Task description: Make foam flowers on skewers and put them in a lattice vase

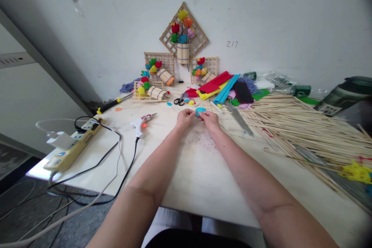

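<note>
A small blue paper flower (200, 112) is held up between my two hands, over the middle of the table. My left hand (186, 117) pinches its left side with thumb and fingertips. On the other side, the fingers of my right hand (209, 119) close on it too. Just beyond lie black-handled scissors (179, 101) and small cut paper pieces, among them a blue petal (169, 104). To the left rests a white glue gun (142, 123) with an orange trigger.
Thin wooden sticks (290, 120) spread over the right side, with a metal ruler (240, 118) beside them. Coloured paper (217, 85) and a phone (243, 92) lie behind. A power strip (74, 145) with trailing cords occupies the left edge. Stick lattices with paper flowers (183, 38) stand at the wall.
</note>
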Demonstrator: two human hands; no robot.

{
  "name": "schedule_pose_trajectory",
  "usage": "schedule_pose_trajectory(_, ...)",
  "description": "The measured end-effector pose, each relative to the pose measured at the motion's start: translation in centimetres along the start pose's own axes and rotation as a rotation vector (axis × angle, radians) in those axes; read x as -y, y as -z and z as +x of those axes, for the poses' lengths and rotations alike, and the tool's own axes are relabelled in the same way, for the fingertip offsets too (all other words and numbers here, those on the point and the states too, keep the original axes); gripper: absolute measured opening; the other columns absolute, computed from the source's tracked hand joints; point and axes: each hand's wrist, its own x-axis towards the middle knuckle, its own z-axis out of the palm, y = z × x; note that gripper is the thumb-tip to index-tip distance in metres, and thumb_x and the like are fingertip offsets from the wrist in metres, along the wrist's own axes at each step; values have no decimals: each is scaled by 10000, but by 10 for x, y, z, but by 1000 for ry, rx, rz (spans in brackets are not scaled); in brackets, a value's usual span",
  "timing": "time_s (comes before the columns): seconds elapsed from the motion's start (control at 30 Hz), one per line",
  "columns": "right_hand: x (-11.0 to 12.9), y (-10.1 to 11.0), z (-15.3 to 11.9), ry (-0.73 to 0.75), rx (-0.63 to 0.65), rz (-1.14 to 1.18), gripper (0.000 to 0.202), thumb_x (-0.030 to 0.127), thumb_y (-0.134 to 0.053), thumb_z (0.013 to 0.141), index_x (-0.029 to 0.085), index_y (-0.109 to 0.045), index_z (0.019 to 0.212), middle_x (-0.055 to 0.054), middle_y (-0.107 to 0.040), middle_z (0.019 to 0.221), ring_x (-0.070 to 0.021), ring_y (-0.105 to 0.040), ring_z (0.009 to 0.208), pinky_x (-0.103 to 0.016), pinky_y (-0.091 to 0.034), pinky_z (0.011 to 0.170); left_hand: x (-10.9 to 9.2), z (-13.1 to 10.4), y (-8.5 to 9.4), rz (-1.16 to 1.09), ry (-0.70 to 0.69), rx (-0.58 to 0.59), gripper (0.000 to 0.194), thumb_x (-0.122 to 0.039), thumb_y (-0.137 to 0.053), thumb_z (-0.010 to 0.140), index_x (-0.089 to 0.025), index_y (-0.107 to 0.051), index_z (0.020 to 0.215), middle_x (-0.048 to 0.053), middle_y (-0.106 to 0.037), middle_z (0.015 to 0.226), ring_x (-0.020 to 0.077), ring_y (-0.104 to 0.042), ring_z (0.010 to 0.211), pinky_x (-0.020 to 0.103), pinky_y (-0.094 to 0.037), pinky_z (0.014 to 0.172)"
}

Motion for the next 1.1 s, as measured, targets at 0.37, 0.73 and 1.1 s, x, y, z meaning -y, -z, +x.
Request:
schedule_pose_trajectory(0.37,-6,4,6,162,96,-176,122,309,-533,644,192,-535,606,20,-570,519,-125,-507,477,-256,-416,525,-1,-1,2,-73,17,20,292,-411,-647,605,-127,-587,637,-40,-486,529,60,-358,493,208,-275,491)
schedule_pose_trajectory(0.73,-8,3,1,29,34,-107,162,327,-561,644,166,-573,635,-20,-656,634,-108,-539,507,-213,-411,473,0,2,8,405,-74,-76,324,-440,-512,770,-167,-680,808,71,-672,822,203,-559,862,314,-404,787)
schedule_pose_trajectory(1.1,-5,13,7,96,-97,-213,169,318,-571,653,151,-589,641,-38,-674,656,-124,-592,519,-209,-426,469,-6,-10,6,1057,-34,98,595,-521,-367,838,-115,-469,1262,172,-414,1363,296,-324,1280,519,-111,1070)
